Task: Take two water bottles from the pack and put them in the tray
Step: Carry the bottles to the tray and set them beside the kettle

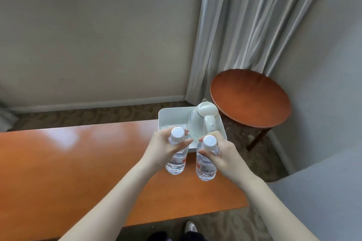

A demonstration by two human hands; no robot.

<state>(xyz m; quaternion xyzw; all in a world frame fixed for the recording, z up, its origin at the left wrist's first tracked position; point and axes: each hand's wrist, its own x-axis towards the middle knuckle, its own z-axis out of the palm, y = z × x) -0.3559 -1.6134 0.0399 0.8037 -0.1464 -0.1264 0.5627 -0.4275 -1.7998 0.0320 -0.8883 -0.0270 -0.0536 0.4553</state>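
The left hand [164,147] grips 1 clear plastic water bottle with a white cap [176,154] by its neck; the right hand [219,154] grips a 2nd clear plastic white-capped bottle [206,164] the same way. Both bottles are upright above the long orange wooden table [78,162], just before the white rectangular plastic tray [170,115], which holds a white electric kettle [203,119]. A round reddish-brown wooden side table [250,98] stands beyond, by grey curtains [244,25].

bottles [175,162]: clear plastic | tray [170,115]: white matt plastic | table [78,162]: glossy wood | curtain [244,25]: cloth

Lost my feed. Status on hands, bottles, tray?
Left hand and right hand each grip a clear plastic bottle. Neither in white rectangular tray yet. White kettle fills its right side.
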